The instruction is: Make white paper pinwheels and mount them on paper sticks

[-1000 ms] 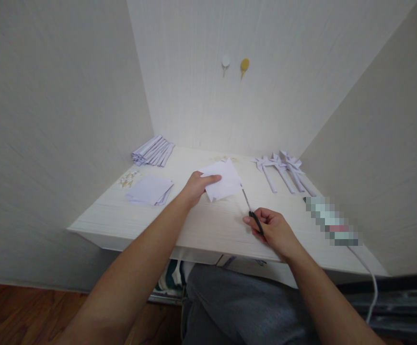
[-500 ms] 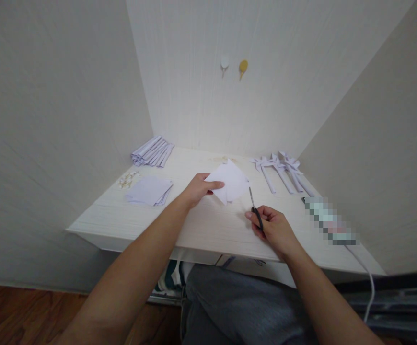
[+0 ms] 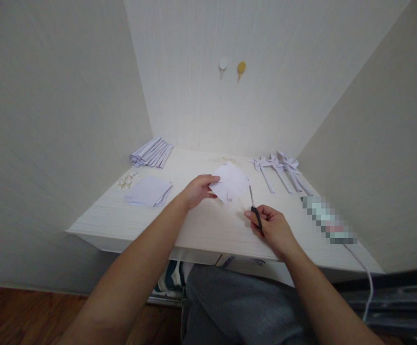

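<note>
A white sheet of paper [image 3: 236, 181] with slits cut into it is pinched at its left edge by my left hand [image 3: 200, 190], just above the table. My right hand [image 3: 269, 221] is closed round the black handles of a pair of scissors [image 3: 255, 211]. The scissors' blades point up and away, close to the paper's right corner, and look nearly closed. Left of my left hand lies a stack of square white paper [image 3: 149, 190]. Several finished paper pinwheels [image 3: 278, 166] on rolled paper sticks lie beyond my right hand.
Rolled paper tubes [image 3: 153, 152] are piled at the back left, with small pins [image 3: 128, 180] in front of them. A blurred phone [image 3: 327, 220] with a white cable [image 3: 369, 282] lies at the right. Walls enclose the table [image 3: 201, 230]; two hooks [image 3: 241, 68] hang behind.
My left thumb has drawn back from the middle of the paper to its left edge, and the paper has turned slightly. My right hand with the scissors has barely moved.
</note>
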Demonstrator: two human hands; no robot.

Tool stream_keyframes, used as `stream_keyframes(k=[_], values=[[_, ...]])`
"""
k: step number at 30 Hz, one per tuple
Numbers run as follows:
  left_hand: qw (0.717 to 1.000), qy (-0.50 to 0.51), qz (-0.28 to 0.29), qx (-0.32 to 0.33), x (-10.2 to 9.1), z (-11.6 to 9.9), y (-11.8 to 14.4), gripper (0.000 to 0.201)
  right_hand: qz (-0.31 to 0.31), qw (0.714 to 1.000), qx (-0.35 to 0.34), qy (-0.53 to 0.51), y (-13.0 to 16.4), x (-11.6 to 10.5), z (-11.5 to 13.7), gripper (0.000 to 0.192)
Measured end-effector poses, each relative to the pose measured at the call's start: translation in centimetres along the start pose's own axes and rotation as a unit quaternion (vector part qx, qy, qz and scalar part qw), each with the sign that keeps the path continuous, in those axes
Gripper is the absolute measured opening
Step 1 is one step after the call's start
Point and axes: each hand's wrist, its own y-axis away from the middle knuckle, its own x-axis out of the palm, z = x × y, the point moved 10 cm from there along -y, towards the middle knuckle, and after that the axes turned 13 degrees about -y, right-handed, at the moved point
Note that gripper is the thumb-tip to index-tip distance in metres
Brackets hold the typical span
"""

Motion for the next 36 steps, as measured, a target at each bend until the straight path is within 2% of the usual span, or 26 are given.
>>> stream_keyframes(k=[16, 22, 29, 36], values=[[0.998, -0.044, 0.04, -0.032, 1.1, 0.8, 0.4, 0.037, 0.003, 0.998, -0.017, 0.053, 0.3, 0.7, 0.6, 0.064], [0.998, -0.052, 0.032, -0.031, 0.9, 0.8, 0.4, 0.035, 0.006, 0.998, -0.014, 0.056, 0.4, 0.7, 0.6, 0.062], [0.999, -0.038, -0.001, -0.018, 0.4, 0.5, 0.3, 0.038, 0.02, 0.998, -0.01, 0.053, 0.2, 0.6, 0.4, 0.061], [0.994, 0.018, -0.103, 0.013, -1.9, 0.2, -0.3, 0.044, 0.059, 0.994, -0.01, 0.089, 0.5, 1.4, 0.6, 0.058]])
